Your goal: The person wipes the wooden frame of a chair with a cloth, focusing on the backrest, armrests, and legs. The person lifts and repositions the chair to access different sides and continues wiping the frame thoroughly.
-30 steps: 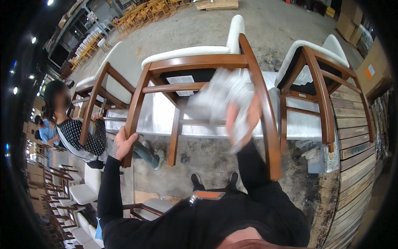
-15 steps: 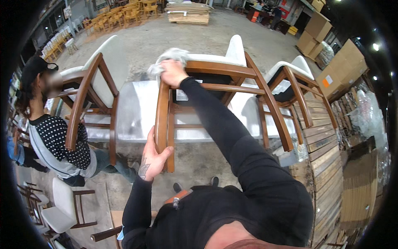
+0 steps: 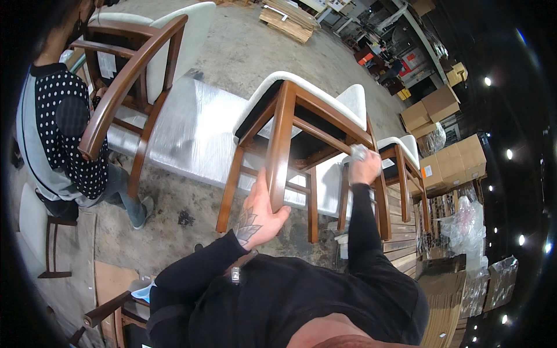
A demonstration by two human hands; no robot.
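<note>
Gripping smooth wooden chair leg (image 3: 279, 152), left hand (image 3: 259, 216)

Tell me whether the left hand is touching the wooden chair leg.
Touching. The head view shows the left hand wrapped around the lower end of the wooden chair leg.

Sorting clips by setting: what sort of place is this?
Likely a furniture workshop or warehouse: upturned brown wooden chairs with white cushions on a concrete floor, stacked brown cardboard boxes, and piled timber boards.
</note>
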